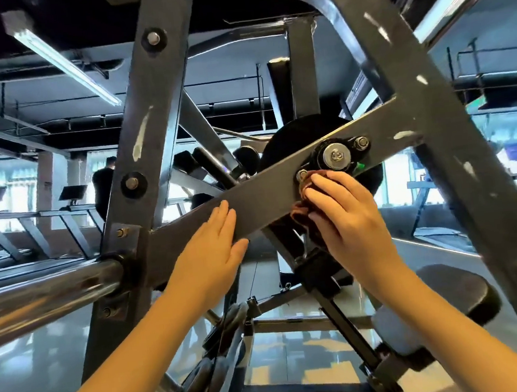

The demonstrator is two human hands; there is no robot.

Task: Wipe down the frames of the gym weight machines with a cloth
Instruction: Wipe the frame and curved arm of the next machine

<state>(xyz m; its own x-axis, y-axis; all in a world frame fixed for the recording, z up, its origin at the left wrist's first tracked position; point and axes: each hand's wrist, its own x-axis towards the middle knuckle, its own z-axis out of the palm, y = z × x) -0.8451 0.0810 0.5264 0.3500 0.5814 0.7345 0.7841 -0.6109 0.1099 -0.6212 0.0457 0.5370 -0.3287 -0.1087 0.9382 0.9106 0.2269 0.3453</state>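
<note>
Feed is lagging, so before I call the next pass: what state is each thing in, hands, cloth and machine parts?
Left hand: open, flat on the slanted bar.
Right hand: fingers curled over the cloth, pressing it on the slanted bar beside a bolt.
Cloth: bunched, mostly hidden under the right hand.
Upright: paint chipped in spots.
Chrome bar: horizontal, sticking out at left.
</note>
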